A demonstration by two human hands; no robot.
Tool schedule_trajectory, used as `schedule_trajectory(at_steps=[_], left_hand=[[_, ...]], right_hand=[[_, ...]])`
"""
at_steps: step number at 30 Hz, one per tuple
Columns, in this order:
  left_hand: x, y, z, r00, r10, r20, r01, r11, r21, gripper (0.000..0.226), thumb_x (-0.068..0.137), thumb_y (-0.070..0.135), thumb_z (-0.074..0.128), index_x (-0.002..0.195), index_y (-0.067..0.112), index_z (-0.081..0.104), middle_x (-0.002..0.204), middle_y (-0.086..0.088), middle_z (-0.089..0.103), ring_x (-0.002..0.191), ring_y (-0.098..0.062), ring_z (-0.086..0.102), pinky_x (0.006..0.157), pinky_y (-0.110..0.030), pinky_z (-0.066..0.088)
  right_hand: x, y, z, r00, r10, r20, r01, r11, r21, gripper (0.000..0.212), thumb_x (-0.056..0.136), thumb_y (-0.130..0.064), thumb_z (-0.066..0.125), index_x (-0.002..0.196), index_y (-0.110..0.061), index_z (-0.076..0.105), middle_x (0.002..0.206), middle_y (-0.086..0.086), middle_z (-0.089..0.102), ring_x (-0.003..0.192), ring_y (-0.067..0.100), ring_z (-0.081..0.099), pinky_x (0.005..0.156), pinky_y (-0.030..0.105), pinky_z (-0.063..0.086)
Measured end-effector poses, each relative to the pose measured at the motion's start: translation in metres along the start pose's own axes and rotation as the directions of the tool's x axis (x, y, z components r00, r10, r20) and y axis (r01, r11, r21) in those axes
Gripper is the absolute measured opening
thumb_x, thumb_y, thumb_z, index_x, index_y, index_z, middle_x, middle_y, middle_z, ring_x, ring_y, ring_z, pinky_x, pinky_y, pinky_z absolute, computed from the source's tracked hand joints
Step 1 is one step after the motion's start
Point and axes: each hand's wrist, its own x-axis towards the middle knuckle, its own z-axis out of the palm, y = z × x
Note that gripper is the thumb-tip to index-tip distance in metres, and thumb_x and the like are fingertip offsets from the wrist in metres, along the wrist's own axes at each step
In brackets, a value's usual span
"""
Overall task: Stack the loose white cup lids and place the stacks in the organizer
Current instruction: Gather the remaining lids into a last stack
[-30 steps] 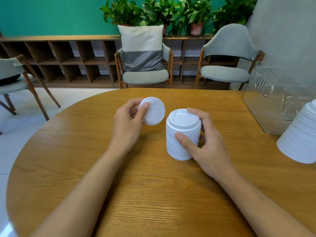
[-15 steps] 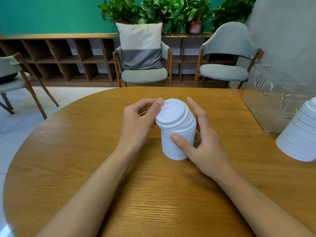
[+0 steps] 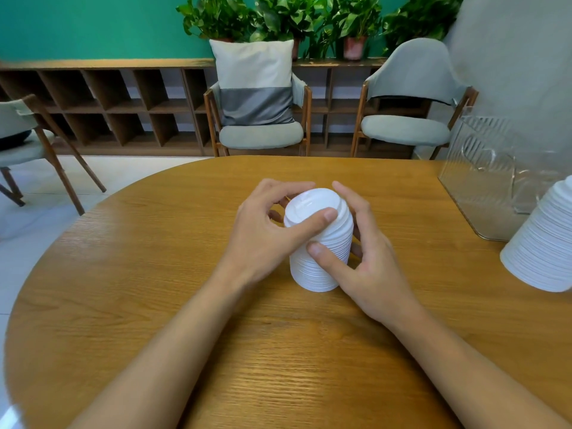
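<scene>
Stacking step in hand: the left hand [image 3: 263, 230] pinched the top lid [image 3: 312, 205] onto the lid stack [image 3: 322, 267] standing mid-table [image 3: 154, 274], while the right hand [image 3: 371, 267] curled round the stack's side. The next move, I'd judge, called for seating that lid flush, then carrying the stack to the clear organizer [image 3: 483, 181] at the table's right edge, beside a second stack [image 3: 544, 246] — no brand or writing readable anywhere.

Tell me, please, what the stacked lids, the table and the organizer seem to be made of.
Stack of lids: thin moulded plastic, probably, matte white with fine nested ribs.
Table: wood or wood veneer, by the visible grain, with a soft satin sheen.
Organizer: clear rigid plastic, likely acrylic; see-through, ribbed walls with glare.
</scene>
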Motion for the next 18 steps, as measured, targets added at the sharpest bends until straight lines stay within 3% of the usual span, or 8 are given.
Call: schedule_trajectory(at_steps=[3, 7, 14, 18], left_hand=[[0.000, 0.001, -0.006, 0.997, 0.048, 0.063, -0.042, 0.994, -0.097, 0.059, 0.080, 0.044, 0.085, 0.134, 0.028, 0.068, 0.116, 0.008, 0.071, 0.112, -0.015, 0.068, 0.095, -0.034, 0.056], [-0.001, 0.001, -0.009, 0.992, 0.065, 0.106, -0.053, 0.993, -0.109, 0.060, 0.082, 0.030, 0.086, 0.137, 0.024, 0.065, 0.122, 0.006, 0.074, 0.122, -0.017, 0.067, 0.104, -0.046, 0.054], [-0.009, -0.005, 0.001, 0.983, -0.007, 0.184, 0.058, 0.959, -0.276, 0.062, 0.083, 0.032, 0.082, 0.141, 0.019, 0.063, 0.128, 0.004, 0.072, 0.121, -0.014, 0.067, 0.100, -0.028, 0.052], [-0.008, -0.009, 0.002, 0.965, -0.035, 0.259, 0.117, 0.943, -0.310, 0.054, 0.090, 0.021, 0.074, 0.143, 0.016, 0.060, 0.132, 0.001, 0.071, 0.123, -0.014, 0.066, 0.101, -0.024, 0.052]], right_hand=[[0.000, -0.001, -0.001, 1.000, 0.003, 0.005, -0.003, 1.000, 0.002, 0.085, 0.086, -0.056, 0.073, 0.157, -0.052, 0.027, 0.147, -0.026, 0.050, 0.136, 0.003, 0.051, 0.109, 0.045, 0.050], [0.000, 0.000, -0.003, 1.000, 0.006, 0.027, -0.007, 1.000, 0.014, 0.087, 0.088, -0.051, 0.075, 0.159, -0.051, 0.024, 0.146, -0.028, 0.052, 0.137, 0.002, 0.051, 0.111, 0.046, 0.049], [0.001, 0.002, -0.005, 0.999, -0.003, 0.046, 0.002, 1.000, 0.012, 0.074, 0.087, -0.061, 0.072, 0.152, -0.048, 0.038, 0.149, -0.023, 0.050, 0.139, 0.008, 0.050, 0.107, 0.047, 0.051], [0.002, 0.002, -0.008, 0.994, 0.032, 0.104, -0.036, 0.999, 0.034, 0.073, 0.085, -0.063, 0.072, 0.148, -0.056, 0.036, 0.145, -0.026, 0.052, 0.135, 0.007, 0.053, 0.106, 0.047, 0.052]])
